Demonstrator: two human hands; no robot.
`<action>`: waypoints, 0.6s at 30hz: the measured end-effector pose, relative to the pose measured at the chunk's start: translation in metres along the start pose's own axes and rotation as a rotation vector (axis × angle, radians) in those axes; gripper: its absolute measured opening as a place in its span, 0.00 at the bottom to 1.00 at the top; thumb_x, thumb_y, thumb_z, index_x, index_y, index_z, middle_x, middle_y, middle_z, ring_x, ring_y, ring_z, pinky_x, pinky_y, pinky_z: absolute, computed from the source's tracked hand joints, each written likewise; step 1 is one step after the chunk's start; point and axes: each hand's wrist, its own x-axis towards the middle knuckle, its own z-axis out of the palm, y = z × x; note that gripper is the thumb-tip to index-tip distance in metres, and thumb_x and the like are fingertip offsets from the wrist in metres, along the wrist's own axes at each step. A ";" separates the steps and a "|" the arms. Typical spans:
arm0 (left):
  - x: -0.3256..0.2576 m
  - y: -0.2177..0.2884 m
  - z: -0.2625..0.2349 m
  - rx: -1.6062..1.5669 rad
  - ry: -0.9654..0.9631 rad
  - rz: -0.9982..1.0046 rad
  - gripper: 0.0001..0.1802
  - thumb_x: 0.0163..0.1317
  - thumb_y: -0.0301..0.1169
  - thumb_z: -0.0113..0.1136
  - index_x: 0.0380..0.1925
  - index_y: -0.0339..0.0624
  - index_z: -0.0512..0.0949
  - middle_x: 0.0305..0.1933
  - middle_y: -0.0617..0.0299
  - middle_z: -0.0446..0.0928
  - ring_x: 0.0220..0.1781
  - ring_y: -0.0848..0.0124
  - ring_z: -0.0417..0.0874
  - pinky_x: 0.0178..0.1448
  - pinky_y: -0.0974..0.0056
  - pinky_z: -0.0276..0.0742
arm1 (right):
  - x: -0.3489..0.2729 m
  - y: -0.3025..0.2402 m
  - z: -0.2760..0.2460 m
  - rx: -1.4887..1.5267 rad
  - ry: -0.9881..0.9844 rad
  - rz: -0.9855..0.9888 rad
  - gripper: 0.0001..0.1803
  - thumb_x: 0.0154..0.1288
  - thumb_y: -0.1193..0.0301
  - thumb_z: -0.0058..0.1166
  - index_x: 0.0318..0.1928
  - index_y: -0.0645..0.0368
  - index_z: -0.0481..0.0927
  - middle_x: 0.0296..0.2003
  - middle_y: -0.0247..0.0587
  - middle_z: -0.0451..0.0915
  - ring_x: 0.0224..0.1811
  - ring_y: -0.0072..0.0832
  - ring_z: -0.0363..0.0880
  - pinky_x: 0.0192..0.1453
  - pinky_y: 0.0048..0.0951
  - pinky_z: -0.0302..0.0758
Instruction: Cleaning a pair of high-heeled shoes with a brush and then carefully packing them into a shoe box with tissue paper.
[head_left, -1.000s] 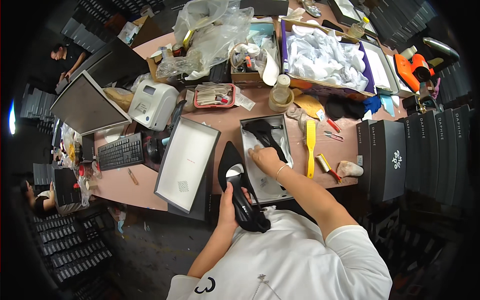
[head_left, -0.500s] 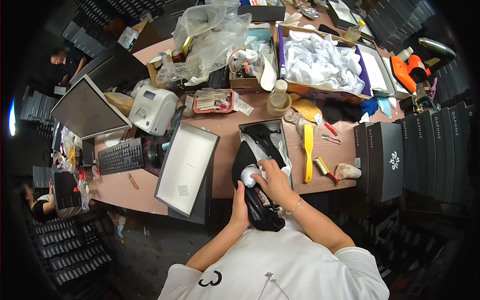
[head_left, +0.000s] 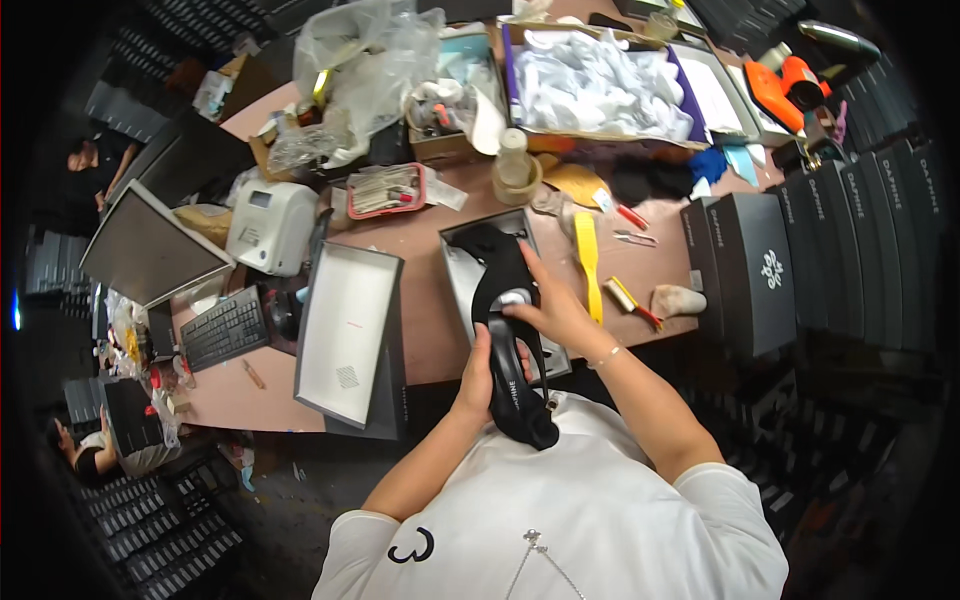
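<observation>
A black high-heeled shoe (head_left: 506, 378) is held over the open shoebox (head_left: 459, 273), its heel end toward me. My left hand (head_left: 478, 388) is closed round its middle, with the thumb on the near left side and fingertips showing on the right. My right hand (head_left: 556, 306) grips the front part from the right, fingers along the side and thumb at the opening. Under that thumb, a white paper wad (head_left: 514, 297) shows inside the shoe. More black material lies past the toe in the box; where it parts from the held shoe is hard to tell.
A grey-edged box lid (head_left: 345, 335) lies left, near a keyboard (head_left: 224, 328) and white label printer (head_left: 271, 227). A yellow brush (head_left: 587, 262), small brush (head_left: 634, 301) and stacked dark shoeboxes (head_left: 742, 270) are to the right. A carton of white paper wads (head_left: 600, 85) stands behind.
The white wad has gone deeper into the shoe's front and shows less. My right hand has shifted from on top of the wad to the shoe's right side, fingers straighter. The whole view has shifted.
</observation>
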 end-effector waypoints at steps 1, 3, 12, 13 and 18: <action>0.004 -0.002 0.010 0.019 -0.002 0.015 0.29 0.66 0.60 0.47 0.36 0.41 0.72 0.26 0.62 0.75 0.26 0.72 0.78 0.32 0.67 0.78 | 0.004 0.007 0.001 0.002 0.008 0.158 0.42 0.56 0.74 0.60 0.70 0.59 0.56 0.52 0.61 0.76 0.53 0.48 0.78 0.57 0.36 0.72; 0.008 -0.002 0.026 0.112 0.135 0.100 0.22 0.66 0.51 0.55 0.42 0.44 0.67 0.27 0.62 0.73 0.26 0.73 0.78 0.29 0.67 0.78 | 0.008 0.028 0.024 -0.004 0.185 0.153 0.36 0.58 0.71 0.57 0.67 0.59 0.62 0.51 0.61 0.77 0.52 0.48 0.78 0.57 0.36 0.72; 0.045 0.024 0.023 -0.106 0.073 -0.034 0.30 0.65 0.58 0.50 0.30 0.39 0.76 0.27 0.59 0.77 0.32 0.67 0.81 0.42 0.64 0.79 | -0.022 0.079 -0.082 -0.265 0.160 0.294 0.47 0.58 0.65 0.63 0.71 0.61 0.50 0.52 0.61 0.72 0.44 0.49 0.80 0.46 0.38 0.77; 0.046 0.031 0.033 -0.149 0.094 -0.067 0.30 0.64 0.59 0.51 0.29 0.39 0.76 0.26 0.59 0.77 0.32 0.66 0.81 0.42 0.64 0.80 | -0.027 0.090 -0.080 -0.350 0.215 0.330 0.47 0.58 0.68 0.62 0.72 0.59 0.48 0.51 0.61 0.73 0.43 0.50 0.80 0.45 0.39 0.77; 0.065 0.034 0.043 -0.176 0.077 -0.112 0.32 0.61 0.61 0.53 0.30 0.38 0.74 0.23 0.59 0.73 0.27 0.68 0.76 0.33 0.66 0.75 | -0.030 0.142 -0.037 -0.484 0.157 0.374 0.46 0.55 0.76 0.54 0.73 0.57 0.47 0.42 0.63 0.74 0.42 0.58 0.76 0.47 0.48 0.74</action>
